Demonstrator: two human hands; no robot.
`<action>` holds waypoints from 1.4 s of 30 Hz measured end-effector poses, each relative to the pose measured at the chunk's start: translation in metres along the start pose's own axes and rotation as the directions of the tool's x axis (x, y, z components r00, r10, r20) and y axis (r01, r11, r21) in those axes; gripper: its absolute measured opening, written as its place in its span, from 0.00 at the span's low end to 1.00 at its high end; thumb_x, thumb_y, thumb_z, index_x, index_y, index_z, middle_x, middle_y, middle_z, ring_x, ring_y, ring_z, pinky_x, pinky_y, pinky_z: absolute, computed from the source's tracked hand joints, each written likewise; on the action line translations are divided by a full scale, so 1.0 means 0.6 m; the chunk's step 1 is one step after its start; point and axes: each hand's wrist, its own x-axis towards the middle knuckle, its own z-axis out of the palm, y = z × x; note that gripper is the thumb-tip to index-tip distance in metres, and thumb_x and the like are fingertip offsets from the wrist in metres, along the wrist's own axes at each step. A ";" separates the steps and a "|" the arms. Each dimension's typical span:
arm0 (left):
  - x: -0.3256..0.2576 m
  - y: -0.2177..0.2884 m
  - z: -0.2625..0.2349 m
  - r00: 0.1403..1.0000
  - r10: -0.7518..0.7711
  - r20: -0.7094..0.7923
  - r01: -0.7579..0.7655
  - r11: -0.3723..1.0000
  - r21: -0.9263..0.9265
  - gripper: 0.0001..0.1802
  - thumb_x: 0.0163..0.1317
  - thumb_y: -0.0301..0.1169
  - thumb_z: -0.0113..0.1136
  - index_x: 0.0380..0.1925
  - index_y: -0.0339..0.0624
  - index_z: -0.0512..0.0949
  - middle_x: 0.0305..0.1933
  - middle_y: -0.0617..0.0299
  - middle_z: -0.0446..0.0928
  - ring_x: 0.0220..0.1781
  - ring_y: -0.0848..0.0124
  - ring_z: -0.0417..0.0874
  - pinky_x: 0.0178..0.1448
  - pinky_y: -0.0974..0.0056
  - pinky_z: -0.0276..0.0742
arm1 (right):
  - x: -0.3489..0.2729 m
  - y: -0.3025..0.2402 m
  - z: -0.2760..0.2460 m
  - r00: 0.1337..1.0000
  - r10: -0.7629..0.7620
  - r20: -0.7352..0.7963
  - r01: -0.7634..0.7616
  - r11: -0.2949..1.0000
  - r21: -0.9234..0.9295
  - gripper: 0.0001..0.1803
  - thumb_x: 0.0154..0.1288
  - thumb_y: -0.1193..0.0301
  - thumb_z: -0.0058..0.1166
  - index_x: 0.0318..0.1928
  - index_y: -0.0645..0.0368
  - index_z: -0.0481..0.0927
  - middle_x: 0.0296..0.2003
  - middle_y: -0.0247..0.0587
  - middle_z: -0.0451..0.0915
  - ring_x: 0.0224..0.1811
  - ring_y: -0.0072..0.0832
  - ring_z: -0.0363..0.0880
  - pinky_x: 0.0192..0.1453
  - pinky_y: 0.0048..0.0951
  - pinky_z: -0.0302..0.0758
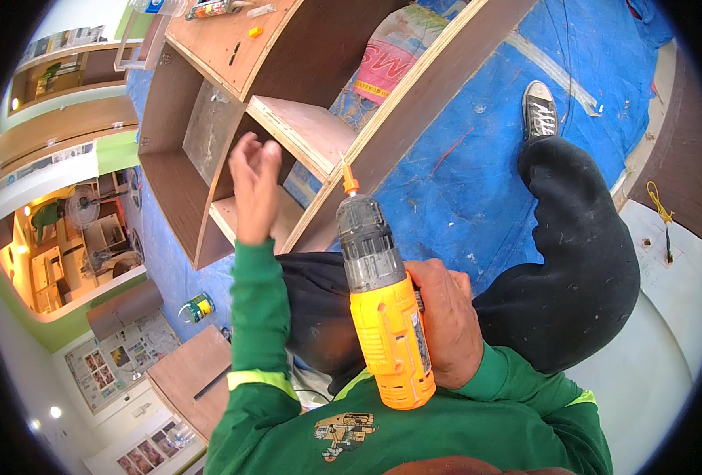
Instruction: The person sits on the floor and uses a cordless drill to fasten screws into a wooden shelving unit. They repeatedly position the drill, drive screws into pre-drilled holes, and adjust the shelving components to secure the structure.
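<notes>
My right hand [450, 328] is wrapped round the grip of a yellow and black cordless drill [390, 332]. An orange collar [351, 180] sits at the drill's nose, and a thin bit or screw sticks out past it. That tip lies over the plywood edge of a wooden cabinet frame [398, 99]; I cannot tell whether it touches. My left hand [256, 186] is raised over the frame's inner compartments, fingers loosely bent and apart, holding nothing visible. Near it, a short plywood divider [303, 131] joins the long side panel.
A blue tarp [469, 174] covers the floor. Inside the frame lies a printed sack [402, 51]. On the cabinet's top panel are a small yellow piece [255, 32] and a sealant tube [212, 8]. A plastic bottle [198, 307] stands at left, near a brown board [188, 376].
</notes>
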 end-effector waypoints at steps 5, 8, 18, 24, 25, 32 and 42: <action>0.136 -0.112 -0.009 0.823 -0.567 0.020 0.496 0.702 -0.512 0.48 0.76 0.59 0.61 0.78 0.30 0.59 0.74 0.39 0.67 0.75 0.53 0.72 0.80 0.48 0.65 | -0.008 -0.004 -0.006 0.999 0.036 0.035 -0.039 0.996 0.081 0.31 0.61 0.67 0.73 0.61 0.59 0.74 0.44 0.44 0.78 0.47 0.43 0.79 0.52 0.43 0.65; 0.162 -0.102 0.036 0.880 -0.444 0.169 0.440 0.627 -0.643 0.45 0.78 0.60 0.56 0.76 0.32 0.64 0.78 0.39 0.65 0.74 0.48 0.72 0.80 0.42 0.64 | -0.008 0.000 -0.011 0.994 0.051 0.092 -0.059 0.994 0.095 0.32 0.61 0.67 0.74 0.61 0.60 0.73 0.44 0.44 0.78 0.46 0.44 0.79 0.51 0.43 0.65; 0.192 -0.160 0.134 0.881 -0.466 -0.081 0.281 0.653 -0.703 0.33 0.79 0.51 0.58 0.64 0.28 0.76 0.59 0.50 0.83 0.55 0.62 0.86 0.61 0.57 0.83 | -0.003 0.010 -0.018 0.974 0.195 0.115 -0.217 0.949 0.229 0.30 0.64 0.69 0.73 0.62 0.59 0.73 0.47 0.49 0.84 0.46 0.51 0.81 0.52 0.44 0.72; 0.196 -0.161 0.134 0.874 -0.470 -0.122 0.292 0.710 -0.641 0.34 0.77 0.49 0.62 0.64 0.26 0.76 0.57 0.50 0.83 0.53 0.62 0.87 0.59 0.57 0.84 | -0.004 0.022 -0.019 0.982 0.166 0.088 -0.180 0.963 0.200 0.30 0.64 0.71 0.72 0.63 0.61 0.72 0.47 0.52 0.83 0.47 0.53 0.82 0.51 0.46 0.75; 0.195 -0.166 0.132 0.879 -0.461 -0.120 0.289 0.718 -0.633 0.35 0.76 0.51 0.62 0.64 0.26 0.76 0.57 0.49 0.83 0.53 0.61 0.88 0.60 0.57 0.84 | -0.005 0.023 -0.020 0.982 0.161 0.094 -0.177 0.963 0.202 0.30 0.64 0.72 0.72 0.63 0.61 0.72 0.47 0.53 0.83 0.47 0.53 0.82 0.51 0.46 0.75; 0.206 -0.174 0.126 0.875 -0.476 -0.090 0.317 0.702 -0.638 0.32 0.75 0.49 0.63 0.63 0.29 0.78 0.55 0.52 0.84 0.52 0.64 0.86 0.59 0.57 0.83 | -0.006 0.026 -0.018 0.980 0.171 0.101 -0.191 0.952 0.238 0.29 0.64 0.73 0.72 0.61 0.61 0.72 0.48 0.53 0.84 0.48 0.53 0.84 0.52 0.45 0.78; 0.199 -0.168 0.133 0.884 -0.449 -0.130 0.259 0.702 -0.663 0.35 0.78 0.50 0.55 0.65 0.23 0.75 0.59 0.48 0.82 0.56 0.61 0.85 0.62 0.56 0.81 | -0.009 0.035 -0.008 0.968 0.198 0.155 -0.233 0.940 0.248 0.31 0.62 0.72 0.75 0.60 0.61 0.72 0.45 0.51 0.86 0.45 0.50 0.86 0.48 0.42 0.80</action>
